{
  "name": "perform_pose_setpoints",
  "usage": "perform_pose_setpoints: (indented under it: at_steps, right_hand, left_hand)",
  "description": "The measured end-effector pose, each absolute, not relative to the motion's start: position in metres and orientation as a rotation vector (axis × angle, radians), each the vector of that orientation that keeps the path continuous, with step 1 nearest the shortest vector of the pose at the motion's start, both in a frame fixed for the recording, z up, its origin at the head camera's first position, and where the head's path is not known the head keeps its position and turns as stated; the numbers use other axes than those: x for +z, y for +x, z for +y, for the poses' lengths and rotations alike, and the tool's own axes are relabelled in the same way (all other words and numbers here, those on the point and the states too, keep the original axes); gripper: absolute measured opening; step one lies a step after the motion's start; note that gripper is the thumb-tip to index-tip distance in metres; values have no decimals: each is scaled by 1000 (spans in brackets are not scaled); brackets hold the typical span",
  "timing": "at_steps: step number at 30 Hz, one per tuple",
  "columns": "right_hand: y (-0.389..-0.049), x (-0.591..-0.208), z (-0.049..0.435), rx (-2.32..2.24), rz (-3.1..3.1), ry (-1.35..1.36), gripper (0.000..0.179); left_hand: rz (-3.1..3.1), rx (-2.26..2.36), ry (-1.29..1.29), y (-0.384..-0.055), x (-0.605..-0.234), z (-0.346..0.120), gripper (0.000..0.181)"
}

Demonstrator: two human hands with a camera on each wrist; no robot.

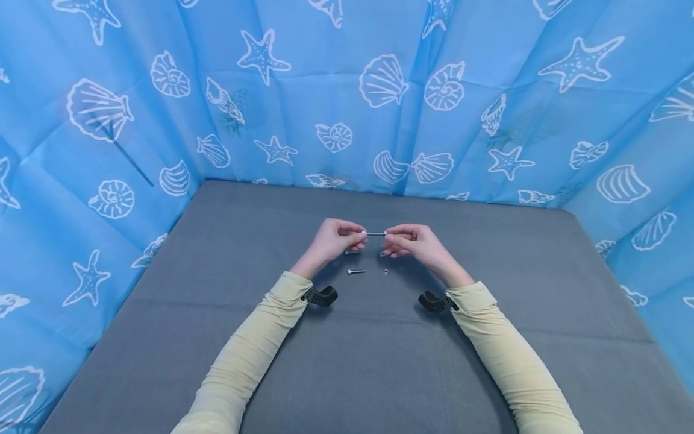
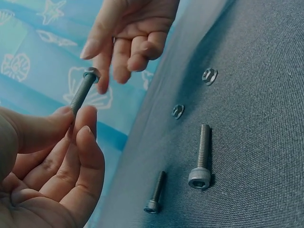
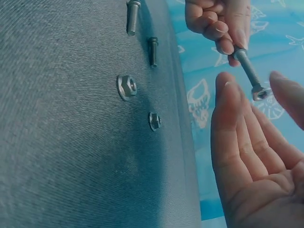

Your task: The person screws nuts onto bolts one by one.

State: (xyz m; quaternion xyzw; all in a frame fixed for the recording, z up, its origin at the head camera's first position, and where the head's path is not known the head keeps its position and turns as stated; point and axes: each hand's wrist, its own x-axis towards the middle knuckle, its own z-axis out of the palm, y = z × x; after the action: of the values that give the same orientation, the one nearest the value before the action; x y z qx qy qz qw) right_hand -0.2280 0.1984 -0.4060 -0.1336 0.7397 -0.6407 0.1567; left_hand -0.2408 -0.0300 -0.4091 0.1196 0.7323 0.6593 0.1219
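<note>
My left hand [image 1: 337, 239] pinches a metal bolt [image 2: 82, 94] by its head end, between thumb and fingers, above the table. A hex nut [image 2: 91, 74] sits on the bolt's far end. Facing that end is my right hand [image 1: 420, 242]. In the right wrist view its thumb and forefinger stand apart on either side of the nut, with gaps showing. The bolt's head is largely hidden by the left fingers.
Below the hands, a larger socket-head bolt [image 2: 202, 159] and a smaller bolt [image 2: 156, 194] lie on the grey cloth-covered table [image 1: 368, 374]. Two flange nuts, one nearer [image 3: 127, 87] and one farther [image 3: 154, 121], lie to their right. A blue shell-patterned curtain [image 1: 336, 90] surrounds the table.
</note>
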Motion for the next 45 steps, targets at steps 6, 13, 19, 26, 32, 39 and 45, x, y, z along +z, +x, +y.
perform_pose_setpoints:
  at_steps: [6,13,19,26,32,39,45]
  right_hand:
    - [-227,-406,197,-1874,2100,-391,41]
    - [-229,-409,195,-1881,2126,-353,39]
    - [-231,-411,193,-1939,2096,-377,39]
    - [-232,-410,192,-1930,2117,-367,37]
    - [-232,-407,187,-1807,2179,-308,46]
    - [-231,-408,185,-1882,2086,-340,40]
    - [-232,-408,183,-1895,2094,-369,36]
  left_hand:
    - [2146,1907,340,-241,-412,-32,26]
    - [2139,1919,338,-242,-412,-31,28]
    - [2150,1923,350,-243,-409,-32,25]
    - [2142,1919,363,-242,-408,-33,27]
    - [2140,1922,348,-245,-410,-35,29]
    - [2173,1915,339,-243,-410,-36,25]
    - [2189,1913,336,-243,-410,-35,24]
